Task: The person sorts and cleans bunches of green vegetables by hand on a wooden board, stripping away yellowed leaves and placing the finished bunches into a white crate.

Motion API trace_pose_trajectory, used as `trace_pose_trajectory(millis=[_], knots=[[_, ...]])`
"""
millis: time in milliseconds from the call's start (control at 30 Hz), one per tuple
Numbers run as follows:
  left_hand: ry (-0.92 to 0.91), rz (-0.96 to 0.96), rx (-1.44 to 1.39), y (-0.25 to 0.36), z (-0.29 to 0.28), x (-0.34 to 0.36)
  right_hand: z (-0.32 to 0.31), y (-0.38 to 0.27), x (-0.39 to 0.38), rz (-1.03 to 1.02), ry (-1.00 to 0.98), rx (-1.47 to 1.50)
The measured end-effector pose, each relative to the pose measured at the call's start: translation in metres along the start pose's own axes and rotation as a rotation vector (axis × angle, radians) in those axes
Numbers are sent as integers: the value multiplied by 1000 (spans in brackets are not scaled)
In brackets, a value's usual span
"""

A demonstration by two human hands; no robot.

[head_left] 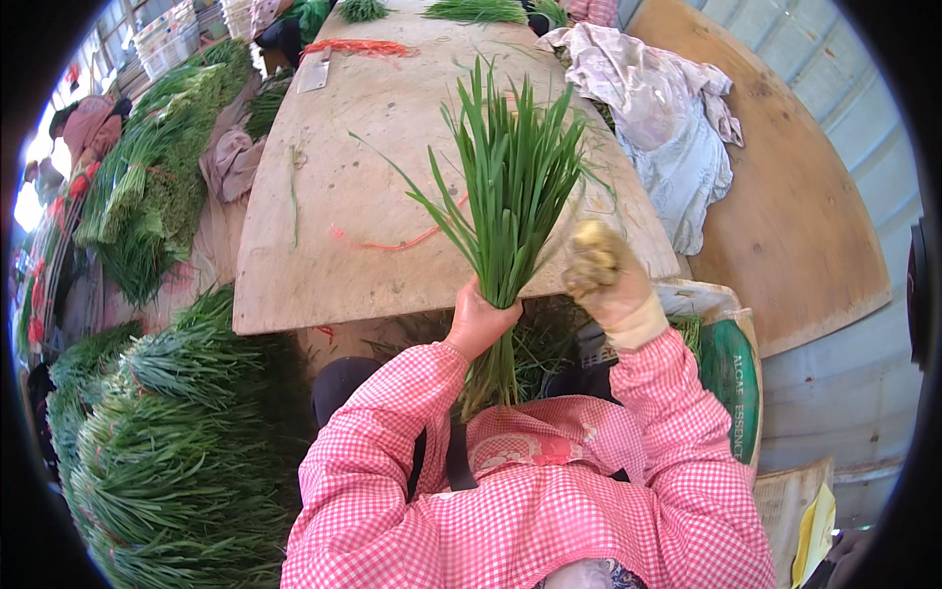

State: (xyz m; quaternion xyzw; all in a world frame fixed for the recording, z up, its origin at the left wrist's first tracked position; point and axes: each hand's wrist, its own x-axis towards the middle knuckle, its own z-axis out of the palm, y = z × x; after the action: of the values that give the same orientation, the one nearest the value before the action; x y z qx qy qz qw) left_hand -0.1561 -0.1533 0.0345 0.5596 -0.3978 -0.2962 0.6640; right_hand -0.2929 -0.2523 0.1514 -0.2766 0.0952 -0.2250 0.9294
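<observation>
A bunch of garlic chives (510, 187) stands upright in front of me, its flat green leaves fanning out over the near edge of the wooden table (343, 206). My bare left hand (483, 320) is wrapped round its lower part, with the paler stem ends hanging below the fist. To the right of the bunch, apart from it, my right hand (610, 283) is raised in a pale glove with stained yellow-brown fingers. Those fingers look curled but are smeared by motion. A thin red tie (407, 242) lies on the board behind the bunch.
Large piles of chives (177, 442) rise at my left, with more bundles (162, 167) farther back. Red ties (358, 47) lie near the table's far end. Crumpled cloths (653, 108) hang over its right edge. A green-and-white sack (726, 378) stands beside my right arm.
</observation>
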Motion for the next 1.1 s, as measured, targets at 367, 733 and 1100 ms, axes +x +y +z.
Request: trace_pose_trajectory(millis=[367, 733, 1100], knots=[[-60, -64, 245, -18, 3, -8, 61, 4, -11, -463, 143, -1496], [-109, 58, 344, -7, 7, -16, 38, -7, -8, -132, 307, -959], [-171, -77, -88, 19, -16, 12, -21, -32, -36, -275, 45, -684]])
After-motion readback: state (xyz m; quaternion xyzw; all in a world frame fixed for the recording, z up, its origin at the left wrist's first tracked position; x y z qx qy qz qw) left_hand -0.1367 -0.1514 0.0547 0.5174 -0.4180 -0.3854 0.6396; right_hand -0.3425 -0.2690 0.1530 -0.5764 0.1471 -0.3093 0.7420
